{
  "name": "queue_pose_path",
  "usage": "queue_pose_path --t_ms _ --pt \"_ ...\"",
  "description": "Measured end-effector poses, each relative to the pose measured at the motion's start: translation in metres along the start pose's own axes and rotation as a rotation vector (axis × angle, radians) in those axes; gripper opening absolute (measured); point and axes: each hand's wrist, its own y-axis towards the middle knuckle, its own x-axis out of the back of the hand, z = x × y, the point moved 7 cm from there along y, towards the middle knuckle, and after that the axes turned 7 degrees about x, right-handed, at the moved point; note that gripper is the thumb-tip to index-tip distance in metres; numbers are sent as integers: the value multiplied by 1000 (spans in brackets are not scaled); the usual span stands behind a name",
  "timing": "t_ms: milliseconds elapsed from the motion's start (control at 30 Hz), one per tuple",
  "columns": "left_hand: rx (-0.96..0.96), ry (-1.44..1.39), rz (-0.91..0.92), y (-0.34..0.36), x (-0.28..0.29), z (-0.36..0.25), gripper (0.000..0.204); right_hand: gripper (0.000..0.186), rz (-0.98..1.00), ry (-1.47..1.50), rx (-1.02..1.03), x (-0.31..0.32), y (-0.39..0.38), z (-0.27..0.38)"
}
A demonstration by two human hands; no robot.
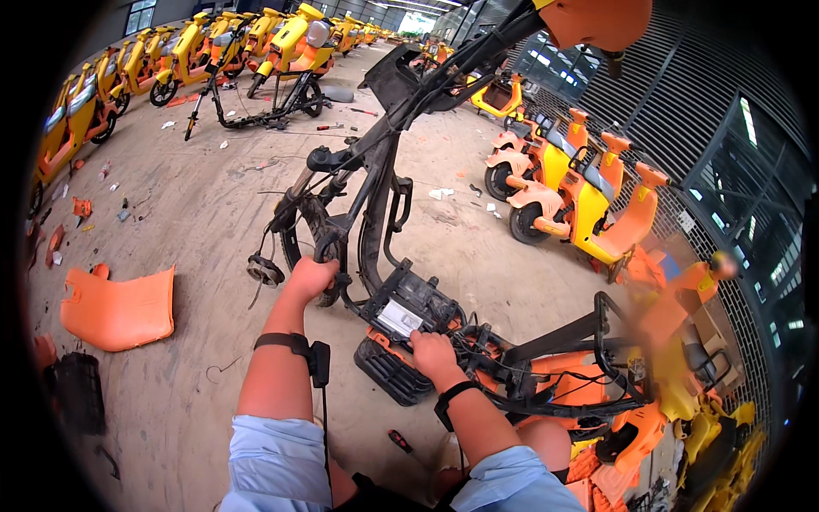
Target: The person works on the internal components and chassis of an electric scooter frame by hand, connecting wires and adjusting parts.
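"Stripped black metal scooter frame, bare and cable-strung, on the dusty floor before that person. The hands?"

"Left hand wrapped round a curved black tube. Right hand curled at a flat silver metal box; whether it grips, I can't tell."

"And that rounded orange cover?"

"Cut off up top; the frame's rear meets a blur."
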Motion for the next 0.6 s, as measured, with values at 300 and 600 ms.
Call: queue_pose_path --t_ms 300,600 --pt "-98 -184 19 5 -3 -3 30 30 170 340 -462 -1 -21 32" --pt "26 -22 -15 -6 -5 -9 34 27 153 267 -309 15 -11 18"
